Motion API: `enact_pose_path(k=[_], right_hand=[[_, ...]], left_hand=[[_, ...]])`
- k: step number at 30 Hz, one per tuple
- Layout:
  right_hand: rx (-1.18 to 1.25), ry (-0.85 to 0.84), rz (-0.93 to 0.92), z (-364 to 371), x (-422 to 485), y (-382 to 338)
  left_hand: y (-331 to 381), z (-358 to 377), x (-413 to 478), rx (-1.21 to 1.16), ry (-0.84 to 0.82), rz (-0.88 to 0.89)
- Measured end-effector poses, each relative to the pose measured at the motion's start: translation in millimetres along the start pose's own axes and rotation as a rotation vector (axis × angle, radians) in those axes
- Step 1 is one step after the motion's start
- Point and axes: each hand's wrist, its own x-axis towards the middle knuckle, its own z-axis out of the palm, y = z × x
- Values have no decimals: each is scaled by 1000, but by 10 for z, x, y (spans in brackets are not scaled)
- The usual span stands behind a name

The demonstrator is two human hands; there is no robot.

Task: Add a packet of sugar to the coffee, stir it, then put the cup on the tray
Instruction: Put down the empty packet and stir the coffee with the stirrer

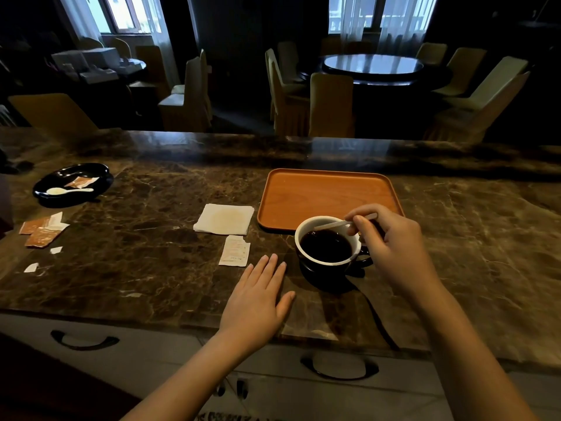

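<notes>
A dark cup (pixel 326 262) with a white inside holds black coffee and stands on the marble counter, just in front of the orange tray (pixel 328 189). My right hand (pixel 391 250) pinches a thin white stirrer (pixel 334 224) whose lower end dips into the coffee. My left hand (pixel 258 299) lies flat on the counter, fingers spread, left of the cup and holding nothing. A torn white sugar packet (pixel 233 250) lies just beyond my left fingertips.
A folded, stained white napkin (pixel 224 218) lies left of the tray. At the far left a black dish (pixel 57 199) holds a white spoon and a brown packet. Brown packets (pixel 41 230) and torn paper scraps lie near it. Drawer handles sit below the counter edge.
</notes>
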Motion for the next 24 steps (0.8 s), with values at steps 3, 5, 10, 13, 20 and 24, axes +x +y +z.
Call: enact_pose_path(k=[3, 5, 10, 13, 20, 24], right_hand=[[-73, 19, -57, 7, 17, -24], [-109, 11, -64, 26, 28, -22], [-114, 16, -50, 30, 7, 13], [-117, 2, -40, 12, -13, 32], [-71, 58, -45, 6, -81, -47], [-100, 56, -15, 89, -86, -186]], left_hand=[[-2, -9, 7, -34, -9, 1], [-11, -29, 7, -89, -13, -11], [-34, -133, -35, -232, 32, -48], [-139, -246, -38, -201, 108, -71], [-691, -463, -90, -96, 126, -314], [-965, -472, -185, -7, -36, -436]])
